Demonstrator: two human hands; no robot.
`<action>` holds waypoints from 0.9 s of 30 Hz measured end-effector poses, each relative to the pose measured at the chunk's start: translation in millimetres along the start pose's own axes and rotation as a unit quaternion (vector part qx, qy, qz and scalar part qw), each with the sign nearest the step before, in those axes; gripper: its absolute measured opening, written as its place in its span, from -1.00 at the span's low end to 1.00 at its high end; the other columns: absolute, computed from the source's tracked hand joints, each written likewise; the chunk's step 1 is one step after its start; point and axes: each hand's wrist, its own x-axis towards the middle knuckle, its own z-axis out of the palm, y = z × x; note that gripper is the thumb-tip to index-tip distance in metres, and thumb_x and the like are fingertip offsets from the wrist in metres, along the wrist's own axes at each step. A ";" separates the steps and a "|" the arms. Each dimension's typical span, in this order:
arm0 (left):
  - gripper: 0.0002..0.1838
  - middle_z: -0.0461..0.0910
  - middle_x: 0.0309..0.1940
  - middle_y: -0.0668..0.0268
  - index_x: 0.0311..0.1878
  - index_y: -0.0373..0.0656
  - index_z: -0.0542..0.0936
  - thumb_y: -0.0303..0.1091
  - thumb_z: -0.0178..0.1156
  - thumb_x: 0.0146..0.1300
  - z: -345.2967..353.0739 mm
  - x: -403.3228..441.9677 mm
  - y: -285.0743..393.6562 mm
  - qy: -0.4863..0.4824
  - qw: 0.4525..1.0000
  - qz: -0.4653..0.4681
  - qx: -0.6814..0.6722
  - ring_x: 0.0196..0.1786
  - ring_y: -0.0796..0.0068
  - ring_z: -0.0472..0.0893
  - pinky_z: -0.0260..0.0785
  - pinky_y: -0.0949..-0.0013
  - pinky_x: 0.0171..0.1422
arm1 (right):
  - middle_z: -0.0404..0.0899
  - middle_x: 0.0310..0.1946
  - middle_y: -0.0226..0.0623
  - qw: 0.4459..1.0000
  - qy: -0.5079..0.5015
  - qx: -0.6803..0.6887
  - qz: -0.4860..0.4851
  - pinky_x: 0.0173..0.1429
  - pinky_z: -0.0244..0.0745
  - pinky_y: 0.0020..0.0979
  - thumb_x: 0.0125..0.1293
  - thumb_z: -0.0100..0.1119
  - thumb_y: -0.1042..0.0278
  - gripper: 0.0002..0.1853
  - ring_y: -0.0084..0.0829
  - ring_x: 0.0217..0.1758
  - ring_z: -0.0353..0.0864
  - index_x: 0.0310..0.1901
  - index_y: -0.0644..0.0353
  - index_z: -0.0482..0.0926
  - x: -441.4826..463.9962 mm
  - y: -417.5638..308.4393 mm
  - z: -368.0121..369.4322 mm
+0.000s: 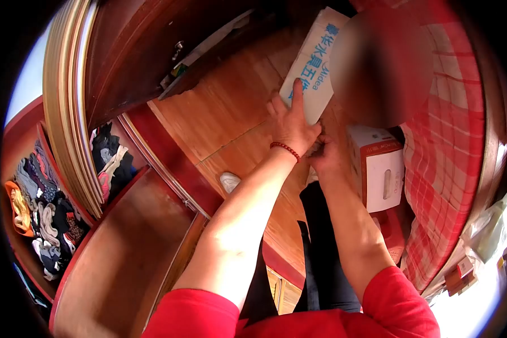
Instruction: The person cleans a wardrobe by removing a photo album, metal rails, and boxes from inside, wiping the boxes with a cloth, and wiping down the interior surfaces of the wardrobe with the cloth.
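A long white cardboard box (315, 67) with blue lettering and the word Midea stands tilted over the floor ahead of me. My left hand (293, 124), with a red bead bracelet at the wrist, holds the box at its lower left edge. Its fingers reach up along the printed face. Just below the box's bottom corner, my right hand (325, 155) is closed, its fingertips largely hidden beside the left hand. What it pinches, if anything, I cannot make out.
On the left, an open drawer (118, 265) adjoins compartments of rolled clothes (45, 208). A red and white carton (382, 169) stands beside a bed with a checked cover (442, 146). A blurred dark and red shape (377, 73) fills the upper right. Wooden floor (219, 112) lies below.
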 end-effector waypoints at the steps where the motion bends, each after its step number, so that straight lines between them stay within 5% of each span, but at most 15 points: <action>1: 0.00 0.17 -0.02 -0.10 0.32 0.07 0.03 -0.30 0.35 -0.26 0.0 -4.4 -3.9 -0.025 1.000 -0.003 0.015 0.02 -0.10 0.20 0.16 0.07 0.11 | 0.39 0.01 -0.18 1.000 0.003 -0.003 0.003 0.24 0.22 -0.14 0.09 -0.14 0.50 -0.64 -0.22 0.10 0.34 -0.02 0.27 0.37 4.7 2.2 -8.8; 4: 0.03 0.13 0.03 -0.13 0.34 0.11 -0.01 -0.26 0.36 -0.24 9.7 -15.5 -17.3 -0.062 0.997 0.023 0.035 0.02 -0.11 0.20 0.14 0.05 0.11 | 0.43 -0.06 -0.24 0.996 -0.054 -0.069 -0.013 0.21 0.22 -0.13 0.06 -0.07 0.44 -0.70 -0.24 0.08 0.35 -0.11 0.16 0.43 7.8 3.5 -29.1; 6: 0.04 0.10 0.08 -0.15 0.35 0.13 -0.04 -0.25 0.37 -0.23 15.8 -22.8 -19.1 -0.064 0.996 0.057 0.021 0.05 -0.12 0.20 0.11 0.01 0.15 | 0.41 -0.02 -0.20 0.993 -0.030 -0.092 -0.072 0.22 0.24 -0.15 -0.02 -0.07 0.49 -0.56 -0.21 0.07 0.36 0.00 0.28 0.38 -1.2 4.3 -31.5; 9: -0.10 -0.07 0.23 -0.16 0.33 0.07 0.05 -0.24 0.28 -0.13 26.1 -40.8 -33.0 -0.002 0.993 0.091 -0.074 0.22 -0.24 0.04 -0.02 -0.11 0.26 | 0.42 -0.03 -0.17 0.993 -0.071 -0.096 0.008 0.22 0.24 -0.13 -0.04 -0.11 0.50 -0.52 -0.21 0.07 0.38 0.02 0.26 0.37 -13.1 -5.8 -35.4; 13: -0.26 -0.05 0.24 -0.12 0.26 -0.09 0.16 -0.26 0.20 -0.04 4.8 -88.4 -47.5 -0.051 0.995 -0.020 -0.088 0.23 -0.20 0.07 -0.01 -0.09 0.27 | 0.43 -0.01 -0.20 0.978 -0.070 -0.196 0.004 0.22 0.24 -0.18 -0.02 -0.07 0.46 -0.59 -0.24 0.07 0.39 -0.05 0.25 0.40 -45.1 2.7 -32.0; 15: -0.35 0.24 0.10 -0.08 0.18 -0.26 0.24 -0.20 0.16 0.02 10.3 -118.5 -69.8 -0.042 0.980 -0.101 -0.169 0.17 -0.08 0.21 0.07 0.10 0.27 | 0.42 -0.02 -0.20 0.969 -0.076 -0.234 0.028 0.19 0.28 -0.18 -0.04 -0.08 0.48 -0.53 -0.22 0.06 0.39 0.01 0.23 0.35 -48.3 14.9 -40.2; 16: -0.31 0.21 0.17 -0.04 0.21 -0.25 0.21 -0.04 0.13 0.09 4.1 -126.3 -82.2 -0.160 0.930 -0.185 -0.275 0.24 -0.06 0.16 0.07 0.12 0.29 | 0.40 -0.03 -0.20 0.963 -0.074 -0.257 0.045 0.16 0.32 -0.18 -0.07 -0.08 0.51 -0.47 -0.20 0.05 0.39 0.07 0.20 0.30 -48.8 17.7 -45.9; 17: -0.31 0.21 0.17 -0.04 0.21 -0.25 0.21 -0.04 0.13 0.09 6.0 -139.7 -93.3 -0.147 0.929 -0.193 -0.281 0.24 -0.06 0.16 0.07 0.12 0.29 | 0.40 -0.03 -0.20 0.958 -0.079 -0.271 0.049 0.16 0.32 -0.18 -0.07 -0.08 0.51 -0.47 -0.20 0.05 0.39 0.07 0.20 0.30 -58.3 25.6 -45.8; 19: -0.24 0.19 0.23 0.06 0.25 -0.17 0.18 0.14 0.08 0.10 18.7 -173.7 -117.1 -0.133 0.697 -0.297 -0.638 0.31 0.06 0.11 0.04 0.12 0.31 | 0.40 -0.06 -0.24 0.904 -0.164 -0.393 0.020 0.14 0.33 -0.21 -0.08 -0.08 0.54 -0.48 -0.23 0.03 0.40 0.05 0.20 0.31 -80.8 51.7 -44.3; 20: -0.23 0.22 0.22 0.10 0.27 -0.16 0.15 0.15 0.06 0.13 -13.2 -175.9 -115.1 -0.147 0.625 -0.401 -0.654 0.31 0.11 0.13 0.05 0.13 0.31 | 0.40 -0.06 -0.26 0.882 -0.185 -0.433 0.017 0.05 0.40 -0.29 -0.09 -0.08 0.55 -0.50 -0.27 0.02 0.42 0.02 0.21 0.31 -91.8 64.6 -42.6; 23: -0.33 0.39 0.08 0.11 0.23 -0.25 0.17 -0.01 0.08 0.19 -59.2 -191.8 -129.8 -0.144 0.485 -0.500 -0.703 0.16 0.19 0.37 0.23 0.15 0.20 | 0.47 -0.16 -0.29 0.794 -0.199 -0.570 0.075 -0.21 0.49 -0.44 -0.11 0.01 0.61 -0.58 -0.36 -0.17 0.51 -0.09 0.22 0.38 -111.6 94.1 -44.9; 25: -0.47 0.46 -0.05 0.06 0.09 -0.38 0.27 -0.21 0.12 0.18 -22.3 -209.8 -158.7 -0.116 0.413 -0.387 -0.816 -0.01 0.20 0.50 0.39 0.21 0.03 | 0.50 -0.27 -0.33 0.744 -0.167 -0.644 0.058 -0.19 0.45 -0.47 -0.13 0.09 0.61 -0.59 -0.38 -0.24 0.52 -0.13 0.23 0.41 -131.9 119.9 -36.4; 27: -0.58 0.50 -0.17 0.05 -0.04 -0.42 0.35 -0.39 0.16 0.07 -21.4 -210.1 -182.2 -0.100 0.413 -0.412 -0.806 -0.13 0.24 0.55 0.44 0.23 -0.08 | 0.52 -0.30 -0.35 0.694 -0.162 -0.700 0.043 -0.16 0.40 -0.50 -0.09 0.16 0.55 -0.63 -0.44 -0.25 0.51 -0.14 0.26 0.43 -136.2 137.9 -31.6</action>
